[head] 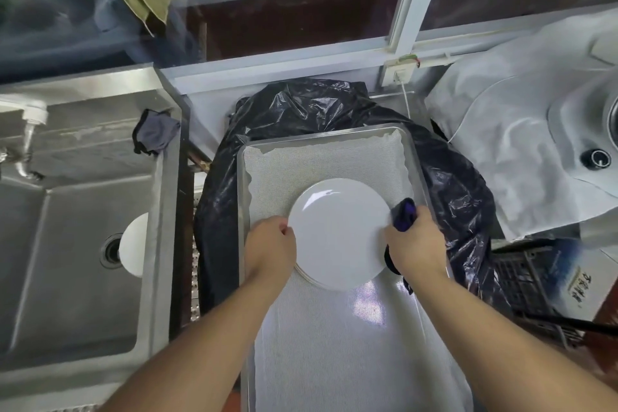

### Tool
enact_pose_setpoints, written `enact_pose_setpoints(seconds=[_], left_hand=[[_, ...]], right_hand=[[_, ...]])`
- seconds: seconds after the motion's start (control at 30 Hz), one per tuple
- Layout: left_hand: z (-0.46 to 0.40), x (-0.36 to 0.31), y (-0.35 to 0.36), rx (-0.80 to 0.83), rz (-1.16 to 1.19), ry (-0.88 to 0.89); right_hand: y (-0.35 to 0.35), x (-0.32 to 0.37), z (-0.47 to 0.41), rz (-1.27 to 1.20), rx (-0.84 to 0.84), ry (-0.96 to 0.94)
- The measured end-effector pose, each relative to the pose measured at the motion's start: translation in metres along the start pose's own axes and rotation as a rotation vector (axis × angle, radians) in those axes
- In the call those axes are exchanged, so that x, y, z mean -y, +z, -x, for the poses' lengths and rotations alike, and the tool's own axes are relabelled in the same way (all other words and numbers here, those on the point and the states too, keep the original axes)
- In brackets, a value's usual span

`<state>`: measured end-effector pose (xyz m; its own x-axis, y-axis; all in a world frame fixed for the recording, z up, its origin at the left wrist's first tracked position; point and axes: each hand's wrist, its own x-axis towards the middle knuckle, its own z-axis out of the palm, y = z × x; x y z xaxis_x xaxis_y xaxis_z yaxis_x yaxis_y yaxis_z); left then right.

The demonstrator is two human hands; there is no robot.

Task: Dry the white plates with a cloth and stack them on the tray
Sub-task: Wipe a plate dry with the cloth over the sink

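A plate stack (337, 234) on the mesh-lined tray (245, 211) is gripped by the left hand (272, 246) and by the cloth-holding right hand (416, 241); a steel sink (77, 278) is seen left of the tray.

A metal tray (409, 157) lined with mesh mat (321, 338) sits atop a black bag (301, 110); a plate stack (337, 234) rests on the mat.
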<state>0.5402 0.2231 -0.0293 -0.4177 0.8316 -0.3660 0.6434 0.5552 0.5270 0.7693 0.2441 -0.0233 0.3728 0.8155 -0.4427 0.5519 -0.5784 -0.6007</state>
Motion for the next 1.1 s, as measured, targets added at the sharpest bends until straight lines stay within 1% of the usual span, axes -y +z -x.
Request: enact_pose_setpoints(seconds=[0.1,0.27,0.4,0.53,0.7,0.8,0.93,1.1], left_hand=[[0.0,0.002,0.003,-0.005,0.017,-0.031],[0.002,-0.001,-0.005,0.039,0.029,-0.05],[0.019,0.003,-0.02,0.075,0.034,-0.077],[0.049,0.015,-0.038,0.105,0.016,0.007],[0.084,0.044,-0.069,0.076,-0.162,0.14],[0.108,0.07,-0.094,0.045,-0.244,0.161],[0.144,0.121,-0.133,-0.001,-0.324,0.125],[0.195,0.22,-0.193,-0.081,-0.374,0.115]], right_hand=[[0.0,-0.002,0.0,0.014,-0.001,-0.037],[-0.012,-0.008,-0.002,0.007,0.055,-0.053],[-0.033,-0.017,0.006,0.039,0.035,-0.097],[-0.055,-0.017,0.02,0.09,0.01,-0.188],[-0.064,-0.006,0.054,0.27,0.012,-0.344],[-0.052,0.007,0.085,0.4,0.037,-0.472],[-0.017,0.033,0.144,0.56,0.08,-0.645],[0.053,0.069,0.246,0.641,0.187,-0.815]])
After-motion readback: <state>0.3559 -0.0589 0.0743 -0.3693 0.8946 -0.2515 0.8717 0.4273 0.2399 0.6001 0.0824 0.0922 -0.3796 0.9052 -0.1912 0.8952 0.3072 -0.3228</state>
